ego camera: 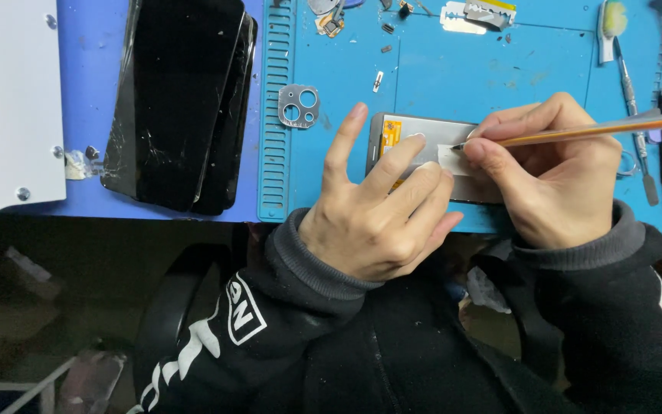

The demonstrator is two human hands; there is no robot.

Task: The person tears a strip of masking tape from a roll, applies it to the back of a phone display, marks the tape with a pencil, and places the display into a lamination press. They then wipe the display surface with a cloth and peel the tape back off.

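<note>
Left hand (369, 222) on grey panel (423, 142), right hand (553, 176) with tool (614, 127)

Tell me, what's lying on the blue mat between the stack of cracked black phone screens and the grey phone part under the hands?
In the head view, a small grey metal camera-lens frame with round holes lies there.

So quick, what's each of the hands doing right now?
Left hand: open, fingers pressing down the grey phone part.
Right hand: closed on a thin orange tool.

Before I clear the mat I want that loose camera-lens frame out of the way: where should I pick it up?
Pinch the camera-lens frame by its outer edges, coming straight down from above. It lies flat and alone on the blue mat, thin, with open holes; the left hand sits just beside it.
</note>
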